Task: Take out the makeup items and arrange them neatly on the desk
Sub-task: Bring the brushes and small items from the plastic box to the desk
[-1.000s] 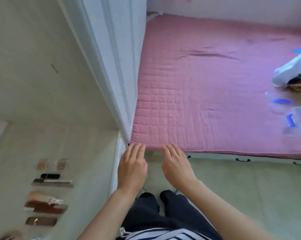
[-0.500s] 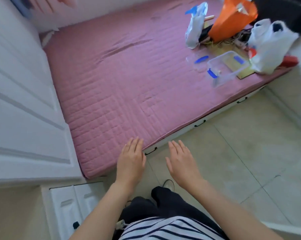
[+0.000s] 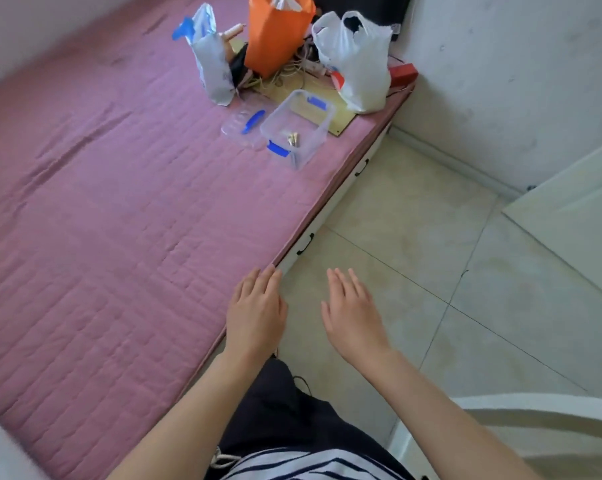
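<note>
Head view shows both the left hand (image 3: 256, 311) and right hand (image 3: 353, 311) flat, empty, with the clear box (image 3: 297, 128) far ahead on the bed (image 3: 102, 220), slightly nearer the right hand.

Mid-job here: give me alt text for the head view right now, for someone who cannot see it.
Both hands, the left hand and the right hand, are held out open and empty at the near edge of a pink quilted mattress. Farther along the mattress sits an open clear container with blue latches holding a few small gold items, its lid beside it, and bags behind.
</note>
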Action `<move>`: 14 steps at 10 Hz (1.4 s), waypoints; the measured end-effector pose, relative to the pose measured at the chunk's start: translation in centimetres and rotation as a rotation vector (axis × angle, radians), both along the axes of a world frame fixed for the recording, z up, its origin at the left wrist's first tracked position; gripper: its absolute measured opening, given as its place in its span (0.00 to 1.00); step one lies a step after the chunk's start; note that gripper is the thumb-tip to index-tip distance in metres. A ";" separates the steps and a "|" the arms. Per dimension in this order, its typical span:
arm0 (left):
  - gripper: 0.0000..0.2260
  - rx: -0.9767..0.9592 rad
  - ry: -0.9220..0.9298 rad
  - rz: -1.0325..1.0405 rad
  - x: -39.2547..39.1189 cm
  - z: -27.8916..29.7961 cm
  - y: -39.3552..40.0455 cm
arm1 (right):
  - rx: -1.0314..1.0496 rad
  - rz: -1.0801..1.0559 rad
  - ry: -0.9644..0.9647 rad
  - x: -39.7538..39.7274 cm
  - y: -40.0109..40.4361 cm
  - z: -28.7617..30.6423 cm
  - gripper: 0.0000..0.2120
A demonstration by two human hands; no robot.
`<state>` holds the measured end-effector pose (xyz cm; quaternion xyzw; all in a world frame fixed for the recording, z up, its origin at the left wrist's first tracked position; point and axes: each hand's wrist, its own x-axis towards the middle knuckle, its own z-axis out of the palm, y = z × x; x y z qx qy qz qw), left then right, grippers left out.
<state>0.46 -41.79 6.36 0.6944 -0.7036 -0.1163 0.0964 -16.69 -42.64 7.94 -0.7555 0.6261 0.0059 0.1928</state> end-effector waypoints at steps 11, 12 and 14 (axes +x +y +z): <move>0.20 0.212 -0.086 -0.201 -14.3 -2.2 -41.9 | 0.119 -0.215 0.027 -16.6 -38.1 -1.7 0.26; 0.19 0.263 -0.065 -0.067 -16.9 -2.6 -44.0 | 0.152 -0.097 0.048 -19.4 -41.6 -1.6 0.27; 0.19 0.284 -0.008 0.159 -20.0 -3.1 -48.1 | 0.149 0.167 0.080 -21.8 -49.7 -1.8 0.26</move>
